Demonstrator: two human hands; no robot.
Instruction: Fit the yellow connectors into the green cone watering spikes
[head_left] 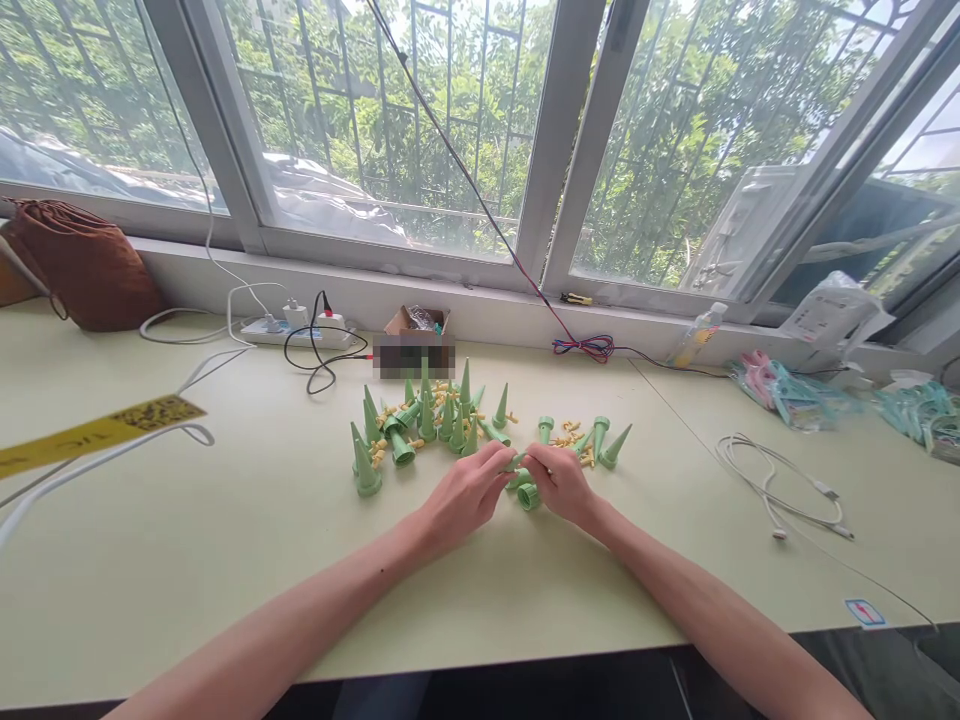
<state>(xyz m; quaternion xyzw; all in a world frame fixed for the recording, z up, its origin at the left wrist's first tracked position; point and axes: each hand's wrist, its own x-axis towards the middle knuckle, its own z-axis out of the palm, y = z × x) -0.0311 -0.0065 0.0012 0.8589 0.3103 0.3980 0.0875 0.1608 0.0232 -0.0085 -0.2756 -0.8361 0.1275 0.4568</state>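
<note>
My left hand [471, 490] is closed around a green plastic plant-watering spike [514, 462], mostly covered by its fingers. At the spike's other end, my right hand [559, 482] is closed in a pinch; what lies between its fingertips is hidden. Just below the hands, a green threaded spike collar [529, 497] rests on the table. Several cone-shaped green spikes [366, 472] stand or lie to the left and behind. More green spikes [615, 447] are at the right. Small yellow valve pieces [571, 436] are scattered among both groups.
Behind the spikes is a small open cardboard box [415, 322]. A power strip [300, 330] with cables stands by the window. White cables [780, 490], plastic-wrapped packs [795, 390] and a bottle [697, 336] are at the right. A brown bag [86, 262] sits far left on the pale table [247, 560].
</note>
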